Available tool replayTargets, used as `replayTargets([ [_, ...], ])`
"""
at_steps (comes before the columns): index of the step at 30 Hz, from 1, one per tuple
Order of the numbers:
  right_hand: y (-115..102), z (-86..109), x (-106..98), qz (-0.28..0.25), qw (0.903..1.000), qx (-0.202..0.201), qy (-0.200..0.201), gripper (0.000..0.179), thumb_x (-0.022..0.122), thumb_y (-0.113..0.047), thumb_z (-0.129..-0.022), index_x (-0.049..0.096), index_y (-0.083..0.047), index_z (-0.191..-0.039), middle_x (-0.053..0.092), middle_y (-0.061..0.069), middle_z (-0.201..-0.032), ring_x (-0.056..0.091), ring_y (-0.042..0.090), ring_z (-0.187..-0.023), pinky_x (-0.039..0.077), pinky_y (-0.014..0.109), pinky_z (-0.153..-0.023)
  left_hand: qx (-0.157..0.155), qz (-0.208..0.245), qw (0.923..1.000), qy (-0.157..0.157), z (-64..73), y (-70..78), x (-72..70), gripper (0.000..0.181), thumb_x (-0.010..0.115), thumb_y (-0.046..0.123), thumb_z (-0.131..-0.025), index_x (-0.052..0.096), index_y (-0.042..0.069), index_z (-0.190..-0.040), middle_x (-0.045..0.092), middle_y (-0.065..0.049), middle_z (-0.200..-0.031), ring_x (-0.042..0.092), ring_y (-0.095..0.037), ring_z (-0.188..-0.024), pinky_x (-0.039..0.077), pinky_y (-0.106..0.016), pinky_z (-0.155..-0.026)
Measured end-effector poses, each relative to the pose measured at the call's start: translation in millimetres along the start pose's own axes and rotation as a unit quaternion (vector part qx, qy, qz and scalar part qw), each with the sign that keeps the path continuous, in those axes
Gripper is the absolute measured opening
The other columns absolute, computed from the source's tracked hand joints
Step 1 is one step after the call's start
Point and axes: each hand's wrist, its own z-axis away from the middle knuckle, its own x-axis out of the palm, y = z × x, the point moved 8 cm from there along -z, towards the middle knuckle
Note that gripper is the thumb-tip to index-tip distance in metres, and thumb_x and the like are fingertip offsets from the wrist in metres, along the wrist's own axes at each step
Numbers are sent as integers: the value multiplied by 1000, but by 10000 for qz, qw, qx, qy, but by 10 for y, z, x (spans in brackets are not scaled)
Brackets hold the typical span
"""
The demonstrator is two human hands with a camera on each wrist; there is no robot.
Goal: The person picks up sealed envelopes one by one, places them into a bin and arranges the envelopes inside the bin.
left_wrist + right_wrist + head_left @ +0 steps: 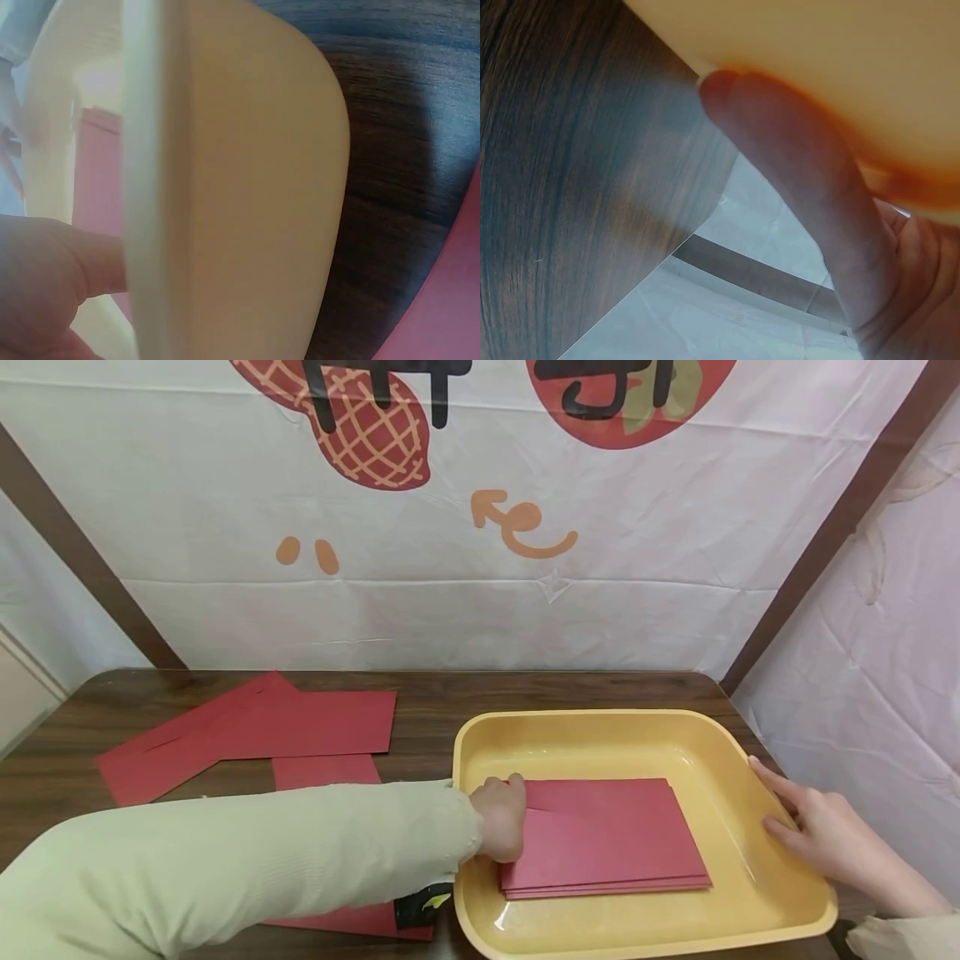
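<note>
A dark brown wood-grain bench (540, 687) carries a deep yellow rectangular tray with rounded corners (600, 747). Left of it, flat red rectangular cards (315, 722) overlap. Inside the tray lies a stack of matching red cards (607, 835). The right hand (821, 827) clamps the tray's right rim; the left hand (501, 821) meets the stack's left edge, its grip too hidden to tell

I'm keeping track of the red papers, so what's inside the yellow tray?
Inside the yellow tray lies a stack of red papers; the left hand hides part of its left side. The upper ones cover most of those below, and the stack hides the tray's floor beneath.
</note>
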Motion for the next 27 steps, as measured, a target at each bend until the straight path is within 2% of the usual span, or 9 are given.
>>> replayTargets([
  [4, -2, 8, 4, -8, 10000, -11, 15, 80, 73, -3, -75, 38, -8, -147, 27, -12, -50, 24, -1, -45, 31, 24, -48, 129, 181, 9997, 59, 26, -9, -60, 59, 75, 7, -68, 42, -3, -117, 49, -13, -89, 52, -23, -74, 48, -30, -56],
  [8, -17, 7, 10, -51, 9999, -93, 50, 80, 73, -2, -74, 38, -8, -146, 26, -13, -50, 24, -2, -46, 31, 24, -48, 504, 815, 9953, 136, 86, -72, -189, 53, 71, 9, -75, 43, -5, -117, 52, -14, -92, 54, -23, -75, 48, -31, -65],
  [10, -20, 5, 10, -35, 9999, -111, 63, 81, 74, -2, -74, 38, -8, -146, 26, -13, -50, 24, -2, -46, 31, 24, -48, 680, 1362, 9880, 263, 113, -133, -282, 45, 69, 10, -81, 47, -5, -117, 54, -14, -90, 59, -20, -72, 47, -31, -66],
  [12, -17, 5, 9, -31, 9999, -96, 69, 80, 74, -2, -74, 39, -7, -146, 27, -12, -50, 24, -1, -45, 31, 24, -48, 792, 1970, 9760, 490, 137, -217, -383, 36, 65, 9, -86, 51, -5, -116, 54, -13, -90, 64, -15, -67, 49, -29, -65],
  [15, -18, -3, 8, -3, 9999, -97, 53, 80, 74, -2, -74, 39, -7, -146, 28, -12, -50, 25, -1, -46, 32, 24, -48, 697, 2661, 9561, 1010, 187, -411, -541, 29, 61, 7, -89, 53, -2, -115, 52, -14, -99, 65, -13, -61, 52, -28, -61],
  [17, -23, -10, 9, -14, 9999, -125, 37, 80, 73, -2, -75, 38, -7, -146, 28, -12, -51, 25, -1, -46, 31, 24, -48, 561, 2698, 9508, 1412, 233, -580, -645, 29, 59, 9, -90, 52, -1, -116, 49, -16, -110, 65, -12, -67, 52, -27, -64],
  [19, -25, -15, 6, -21, 9999, -154, 48, 80, 73, -2, -74, 38, -6, -146, 28, -12, -50, 25, -2, -46, 31, 24, -48, 368, 2554, 9515, 1675, 277, -770, -724, 31, 60, 13, -91, 49, 0, -117, 45, -19, -117, 63, -14, -75, 51, -28, -65],
  [22, -18, -17, -3, -16, 9999, -149, 68, 80, 73, -2, -74, 38, -6, -146, 28, -12, -50, 24, -2, -45, 31, 24, -48, 159, 2067, 9604, 1859, 312, -1069, -792, 36, 60, 18, -91, 47, -1, -119, 39, -21, -120, 58, -18, -84, 46, -29, -66],
  [27, -5, -16, -14, 0, 9999, -117, 68, 80, 73, -2, -74, 38, -7, -147, 28, -12, -50, 25, -1, -45, 31, 24, -48, -167, 1430, 9741, 1743, 344, -1586, -782, 46, 60, 25, -92, 44, -6, -123, 30, -30, -126, 55, -29, -89, 46, -38, -70],
])
